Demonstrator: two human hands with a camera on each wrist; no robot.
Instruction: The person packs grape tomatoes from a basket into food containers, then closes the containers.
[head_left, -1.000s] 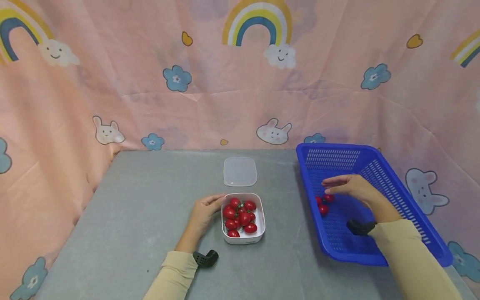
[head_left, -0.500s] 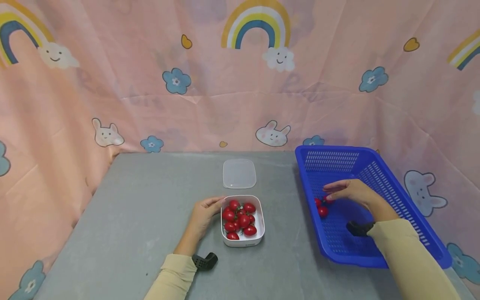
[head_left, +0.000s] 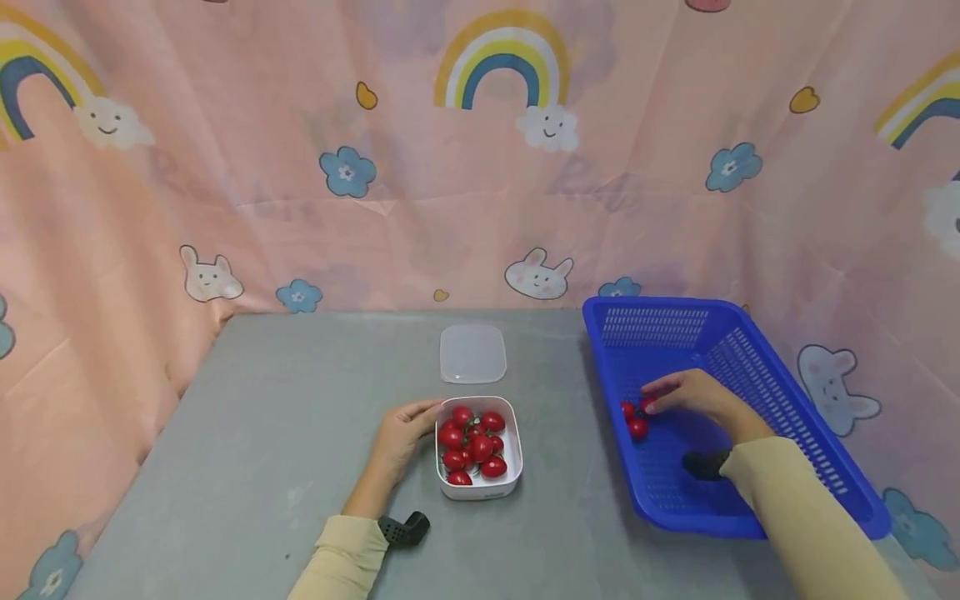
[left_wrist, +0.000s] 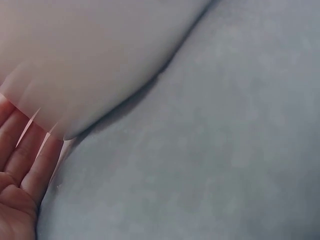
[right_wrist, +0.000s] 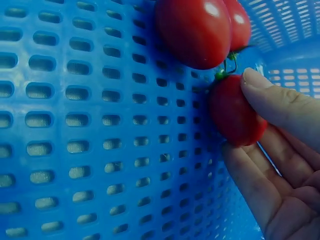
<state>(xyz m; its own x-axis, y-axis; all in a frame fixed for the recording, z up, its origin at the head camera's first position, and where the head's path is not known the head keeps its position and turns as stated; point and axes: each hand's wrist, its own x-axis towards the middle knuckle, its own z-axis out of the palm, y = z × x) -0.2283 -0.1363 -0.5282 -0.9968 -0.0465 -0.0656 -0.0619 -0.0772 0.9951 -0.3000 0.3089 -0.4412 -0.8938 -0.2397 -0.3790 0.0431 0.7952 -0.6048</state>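
My right hand is down in the blue plastic basket, at its left side. Thumb and fingers pinch a red cherry tomato with a green stem. Right beside it lie two more cherry tomatoes, one large in the right wrist view and another partly behind it. With fairly straight fingers, my left hand touches the back left side of a square white container. Several cherry tomatoes with green stems lie inside that container.
A clear square lid lies flat on the grey table, just behind the container. The basket's slotted walls rise around my right hand. A pink patterned curtain hangs behind the table and along the sides.
My right hand has come lower in the basket, and its thumb and fingers have closed on a cherry tomato. My left hand stays at the container. The head view has shifted slightly.
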